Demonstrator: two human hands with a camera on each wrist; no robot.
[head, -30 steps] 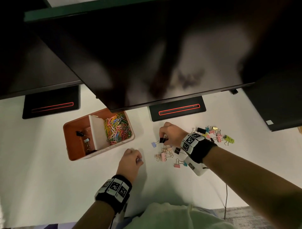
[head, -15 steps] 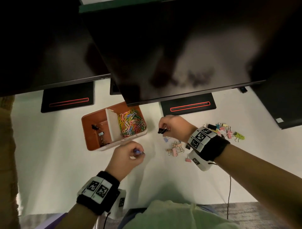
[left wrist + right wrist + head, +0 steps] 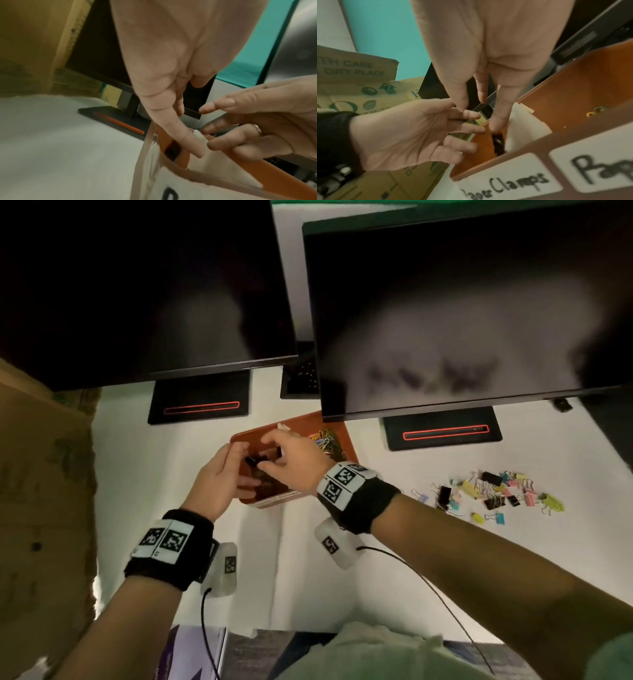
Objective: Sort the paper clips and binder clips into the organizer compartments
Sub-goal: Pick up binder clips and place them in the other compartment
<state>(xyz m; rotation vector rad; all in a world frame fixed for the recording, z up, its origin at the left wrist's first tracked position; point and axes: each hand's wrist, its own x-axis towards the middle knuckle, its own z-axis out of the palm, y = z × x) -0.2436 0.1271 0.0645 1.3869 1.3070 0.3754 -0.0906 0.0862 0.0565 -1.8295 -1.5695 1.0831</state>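
The orange organizer point(image 3: 298, 421) stands on the white desk under the monitors, with a white divider point(image 3: 527, 124) inside. Coloured paper clips point(image 3: 325, 441) fill its right compartment. Both hands hover over the left compartment, labelled "Paper Clamps" point(image 3: 503, 186). My left hand point(image 3: 245, 465) has its fingers straight, palm toward the right hand. My right hand point(image 3: 274, 451) has its fingers spread and extended downward, thumb apart. A black binder clip point(image 3: 498, 141) lies loose in the left compartment, just under the right fingertip. A pile of coloured binder clips point(image 3: 496, 494) lies on the desk to the right.
Two dark monitors overhang the desk, their black bases point(image 3: 198, 398) point(image 3: 442, 429) behind the organizer. A cardboard box point(image 3: 41, 491) stands at the left. Thin cables point(image 3: 428, 583) trail from the wrist cameras toward the desk's near edge.
Both hands moved from the desk to above the organizer's left compartment. The clips they pinched earlier are no longer between the fingers. The head view shifted left.
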